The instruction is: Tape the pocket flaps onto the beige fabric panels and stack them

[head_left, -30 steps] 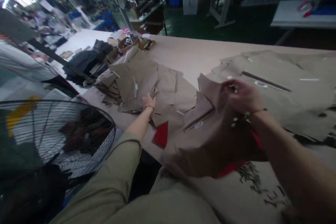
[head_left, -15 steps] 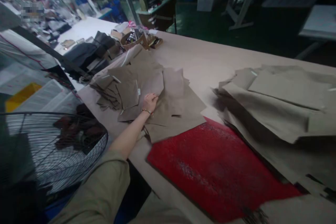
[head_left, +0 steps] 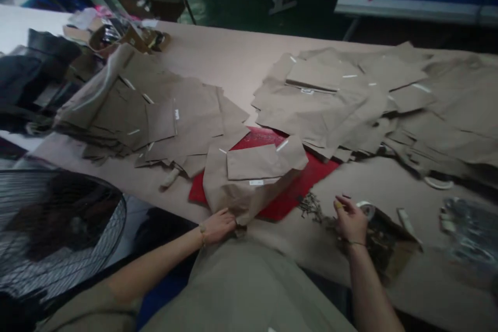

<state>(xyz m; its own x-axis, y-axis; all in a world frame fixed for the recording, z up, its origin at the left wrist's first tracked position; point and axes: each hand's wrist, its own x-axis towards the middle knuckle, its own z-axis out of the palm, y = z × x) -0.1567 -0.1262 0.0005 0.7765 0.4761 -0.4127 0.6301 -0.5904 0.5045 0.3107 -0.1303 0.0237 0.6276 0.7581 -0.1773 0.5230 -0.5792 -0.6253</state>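
A khaki fabric piece with a white label lies over the red board in front of me. My left hand is closed on the near edge of this piece. To the right, my right hand is raised beside a heap of small dark metal bits, fingers bent together; what they hold, if anything, is too small to name. Just right of that hand stands an open cardboard box of small dark parts.
Khaki fabric stacks lie on the table at left and right. A wire fan guard stands at the lower left. A clear plastic bag lies at far right.
The view has swung right. A khaki piece now lies over the red board, my left hand has come from the left stack to its near edge, and my right hand has come into view.
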